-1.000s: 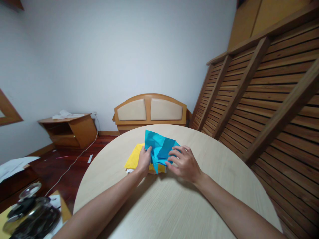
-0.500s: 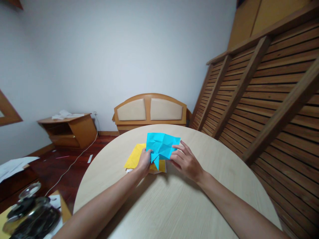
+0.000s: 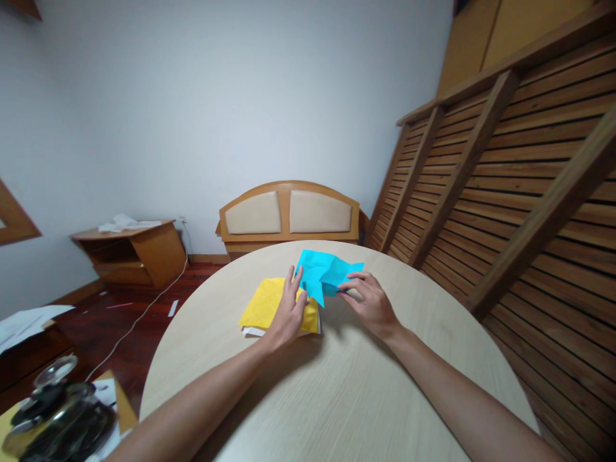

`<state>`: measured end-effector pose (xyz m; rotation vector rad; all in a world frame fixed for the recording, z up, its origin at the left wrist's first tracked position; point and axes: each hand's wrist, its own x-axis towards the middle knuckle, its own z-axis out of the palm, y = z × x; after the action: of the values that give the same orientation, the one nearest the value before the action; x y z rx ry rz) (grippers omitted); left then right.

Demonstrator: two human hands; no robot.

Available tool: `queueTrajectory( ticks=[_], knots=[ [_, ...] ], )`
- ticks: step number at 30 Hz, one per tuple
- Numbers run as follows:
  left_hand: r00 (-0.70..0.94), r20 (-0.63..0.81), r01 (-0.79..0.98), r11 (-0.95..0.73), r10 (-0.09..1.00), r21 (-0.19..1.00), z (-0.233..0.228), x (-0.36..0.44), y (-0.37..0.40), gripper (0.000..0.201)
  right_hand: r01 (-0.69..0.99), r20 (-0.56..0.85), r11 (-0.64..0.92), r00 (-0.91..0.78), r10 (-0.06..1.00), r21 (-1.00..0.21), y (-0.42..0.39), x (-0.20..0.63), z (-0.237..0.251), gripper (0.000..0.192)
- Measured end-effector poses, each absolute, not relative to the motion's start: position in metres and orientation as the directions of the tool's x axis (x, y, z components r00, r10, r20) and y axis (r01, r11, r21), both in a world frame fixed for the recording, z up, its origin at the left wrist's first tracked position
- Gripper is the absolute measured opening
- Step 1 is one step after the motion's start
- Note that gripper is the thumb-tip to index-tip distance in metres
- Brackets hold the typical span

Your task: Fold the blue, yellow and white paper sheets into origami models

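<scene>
Left hand: the left hand (image 3: 289, 311) is pretty much flat and spread, fingers stretched forward, lying on the yellow stack with its fingertips up against the near-left edge of the blue sheet. Not gripping anything as far as I can see, just resting there.
Right hand: the right hand (image 3: 369, 301) is pinching the blue sheet at its right side, thumb and first fingers closed on the paper, the other fingers curled loosely.
Table: the round pale wood table (image 3: 337, 398) runs under both forearms and out well past the fingertips.
Slatted panel: a big brown slatted wooden panel (image 3: 505, 192) leans well off to the right of the right hand.
Headboard: a wood headboard with two beige pads (image 3: 290, 215) stands beyond both hands, past the far rim of the table.
Side cabinet: a low wooden cabinet (image 3: 132, 250) sits far out to the left of the left hand, with some white stuff on top.
Yellow paper: the yellow paper stack (image 3: 264, 305) is directly under the left palm, with a white edge peeking out at its near side.
Blue paper: the creased blue paper (image 3: 322, 273) is between the two hands, just ahead of the fingertips, partly lifted off the table, with one pointed corner hanging down toward the yellow stack.
</scene>
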<state>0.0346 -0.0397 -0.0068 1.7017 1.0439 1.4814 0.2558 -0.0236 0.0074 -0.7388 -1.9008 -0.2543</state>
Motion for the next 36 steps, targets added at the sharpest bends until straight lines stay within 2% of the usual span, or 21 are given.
queueTrajectory(
  ticks=[3, 5, 10, 14, 19, 25, 36],
  knots=[
    [0.128, 0.531, 0.258, -0.545, 0.838, 0.798, -0.01, 0.033, -0.037, 0.059, 0.593, 0.868, 0.784, -0.276, 0.412, -0.184, -0.024, 0.256, 0.008, 0.008],
    [0.126, 0.534, 0.309, -0.545, 0.836, 0.779, -0.012, 0.031, -0.033, 0.058, 0.591, 0.858, 0.787, -0.299, 0.418, -0.178, -0.025, 0.256, 0.01, 0.008],
    [0.11, 0.55, 0.466, -0.532, 0.828, 0.707, -0.013, 0.024, -0.021, 0.025, 0.582, 0.852, 0.806, -0.362, 0.379, -0.112, -0.026, 0.257, 0.012, 0.006],
    [0.106, 0.527, 0.537, -0.494, 0.843, 0.684, -0.011, 0.02, -0.018, 0.02, 0.563, 0.827, 0.824, -0.43, 0.362, -0.068, -0.026, 0.26, 0.013, 0.008],
    [0.111, 0.54, 0.529, -0.509, 0.834, 0.678, -0.011, 0.021, -0.019, 0.023, 0.568, 0.807, 0.822, -0.469, 0.359, -0.035, -0.028, 0.259, 0.013, 0.007],
    [0.063, 0.555, 0.54, -0.496, 0.83, 0.68, -0.01, 0.021, -0.021, 0.023, 0.586, 0.886, 0.808, -0.34, 0.315, -0.062, -0.025, 0.258, 0.009, 0.015],
    [0.058, 0.55, 0.533, -0.492, 0.833, 0.689, -0.007, 0.023, -0.025, 0.023, 0.59, 0.754, 0.802, -0.568, 0.33, 0.093, -0.028, 0.257, 0.008, 0.002]
  ],
)
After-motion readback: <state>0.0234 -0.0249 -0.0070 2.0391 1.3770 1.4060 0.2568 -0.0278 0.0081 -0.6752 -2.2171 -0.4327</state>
